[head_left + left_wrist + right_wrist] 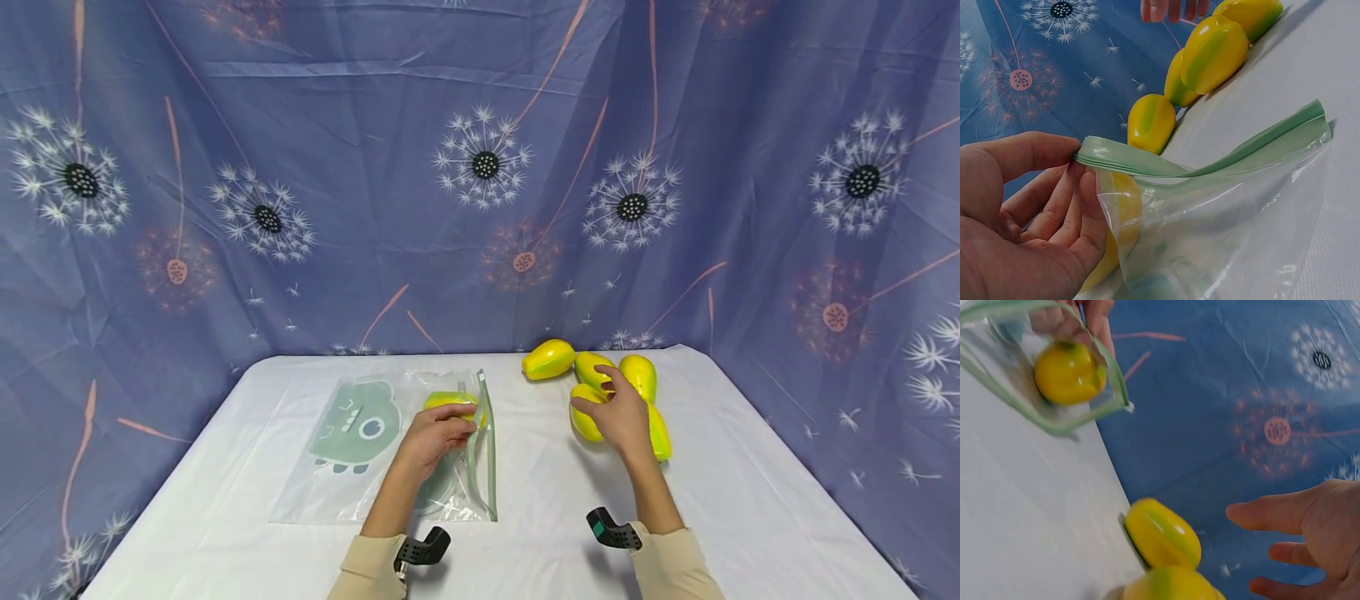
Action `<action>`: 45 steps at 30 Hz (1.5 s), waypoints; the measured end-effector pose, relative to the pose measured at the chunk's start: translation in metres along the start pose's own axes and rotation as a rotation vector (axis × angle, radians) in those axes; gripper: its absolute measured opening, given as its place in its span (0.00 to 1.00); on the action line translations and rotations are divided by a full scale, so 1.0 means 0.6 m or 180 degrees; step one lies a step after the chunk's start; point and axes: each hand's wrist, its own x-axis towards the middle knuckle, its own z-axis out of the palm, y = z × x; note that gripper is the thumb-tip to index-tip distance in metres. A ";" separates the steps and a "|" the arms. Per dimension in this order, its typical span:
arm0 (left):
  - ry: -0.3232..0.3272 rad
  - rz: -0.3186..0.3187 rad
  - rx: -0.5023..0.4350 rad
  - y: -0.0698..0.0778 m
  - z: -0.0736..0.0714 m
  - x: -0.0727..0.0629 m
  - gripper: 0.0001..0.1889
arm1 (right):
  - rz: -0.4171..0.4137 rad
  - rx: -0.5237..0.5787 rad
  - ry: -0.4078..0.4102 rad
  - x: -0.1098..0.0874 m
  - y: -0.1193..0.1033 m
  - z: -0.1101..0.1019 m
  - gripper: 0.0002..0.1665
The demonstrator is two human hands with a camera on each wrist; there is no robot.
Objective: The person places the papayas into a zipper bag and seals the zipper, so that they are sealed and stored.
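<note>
A clear zip bag (300, 496) with a green one-eyed monster print lies on the white table. My left hand (433, 437) pinches the green zip edge (1141, 159) at one corner, and the bag's mouth gapes toward the right. One yellow mango-like fruit (1069, 374) with a green patch is inside the bag, just behind the mouth. On the right, my right hand (624, 412) hovers over a group of similar fruits, fingers parted and nothing in them. Nearest to it is the front yellow fruit (585, 421); in the right wrist view the hand appears apart from the fruits.
A yellow fruit (549, 360) lies at the back, left of the group. Other fruits, one at the back right (639, 377) and one in front (659, 433), are partly behind the right hand. A blue dandelion-print curtain (360, 208) surrounds the table.
</note>
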 end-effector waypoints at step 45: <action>0.0054 -0.0020 -0.0009 -0.005 0.001 0.005 0.21 | -0.0288 -0.0812 -0.0044 0.005 0.037 0.029 0.45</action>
